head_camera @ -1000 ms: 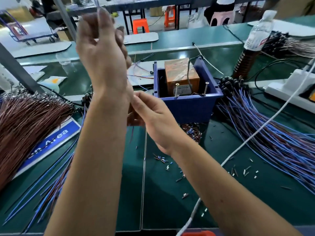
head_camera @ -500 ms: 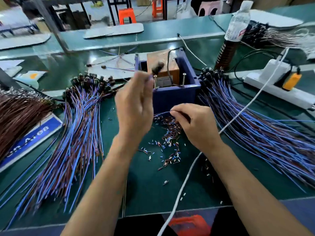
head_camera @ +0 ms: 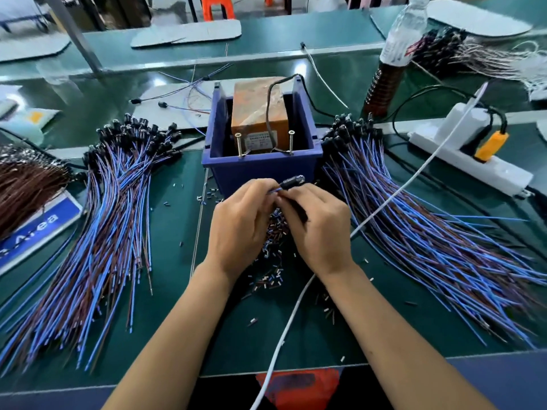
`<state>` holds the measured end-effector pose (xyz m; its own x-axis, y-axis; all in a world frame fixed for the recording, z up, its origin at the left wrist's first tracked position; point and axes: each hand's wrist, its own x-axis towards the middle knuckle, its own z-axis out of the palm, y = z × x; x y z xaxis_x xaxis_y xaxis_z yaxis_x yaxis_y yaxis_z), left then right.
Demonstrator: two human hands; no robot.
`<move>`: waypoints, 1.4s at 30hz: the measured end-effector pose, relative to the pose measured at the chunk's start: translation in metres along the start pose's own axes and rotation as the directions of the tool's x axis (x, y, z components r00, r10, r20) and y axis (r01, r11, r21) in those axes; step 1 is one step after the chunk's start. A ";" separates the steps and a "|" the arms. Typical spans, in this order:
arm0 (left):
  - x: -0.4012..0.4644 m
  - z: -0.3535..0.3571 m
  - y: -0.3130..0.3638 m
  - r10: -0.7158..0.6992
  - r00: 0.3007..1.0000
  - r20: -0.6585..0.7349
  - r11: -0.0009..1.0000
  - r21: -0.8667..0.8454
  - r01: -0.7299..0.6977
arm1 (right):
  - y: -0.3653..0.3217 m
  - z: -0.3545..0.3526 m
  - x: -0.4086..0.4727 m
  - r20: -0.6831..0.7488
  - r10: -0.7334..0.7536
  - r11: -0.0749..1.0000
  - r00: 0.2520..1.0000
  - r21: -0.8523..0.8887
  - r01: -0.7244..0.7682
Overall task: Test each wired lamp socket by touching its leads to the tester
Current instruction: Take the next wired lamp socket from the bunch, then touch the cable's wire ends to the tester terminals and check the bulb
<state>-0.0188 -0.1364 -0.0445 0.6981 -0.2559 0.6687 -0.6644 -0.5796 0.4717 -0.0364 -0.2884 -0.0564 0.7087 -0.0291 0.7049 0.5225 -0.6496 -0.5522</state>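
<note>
I hold one black lamp socket point(head_camera: 291, 182) before the tester point(head_camera: 260, 113), an orange block in a blue bin; its leads seem pinched in my fingers point(head_camera: 270, 192).

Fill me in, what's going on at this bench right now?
A person is testing wired lamp sockets. Both hands, the left hand and right hand, hold one black socket by its blue lead just in front of the blue bin, which holds the orange tester with two upright screws. The leads are not on the screws at this moment. Bundles of blue and brown wired sockets lie on the left and the right.
</note>
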 end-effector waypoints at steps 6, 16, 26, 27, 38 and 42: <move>0.003 0.003 -0.005 -0.080 0.997 -0.004 0.990 0.117 0.080 | 0.005 -0.004 0.005 -0.062 0.090 0.993 0.994 0.079 -0.085; 0.003 0.005 -0.012 -0.122 0.991 -0.055 0.981 0.144 0.129 | 0.017 -0.008 0.009 -0.030 0.359 0.899 0.933 0.280 -0.337; 0.002 0.004 -0.017 -0.081 0.997 -0.021 0.996 -0.038 0.080 | 0.016 -0.005 0.008 0.102 0.352 0.858 0.930 0.361 -0.364; 0.003 0.003 -0.017 -0.095 0.995 -0.038 0.994 -0.054 0.093 | 0.017 -0.005 0.008 0.121 0.360 0.852 0.925 0.361 -0.379; 0.008 0.000 -0.017 -0.219 0.976 0.002 0.960 -0.179 0.216 | 0.019 -0.006 0.009 0.161 0.324 0.848 0.932 0.388 -0.362; 0.007 -0.003 -0.016 -0.216 0.976 0.024 0.958 -0.191 0.216 | 0.020 -0.005 0.009 0.134 0.342 0.843 0.930 0.393 -0.367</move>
<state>-0.0036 -0.1269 -0.0456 0.8312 -0.1436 0.5371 -0.5362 -0.4628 0.7059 -0.0221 -0.3059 -0.0592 0.9016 -0.1476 0.4067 0.3665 -0.2388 -0.8992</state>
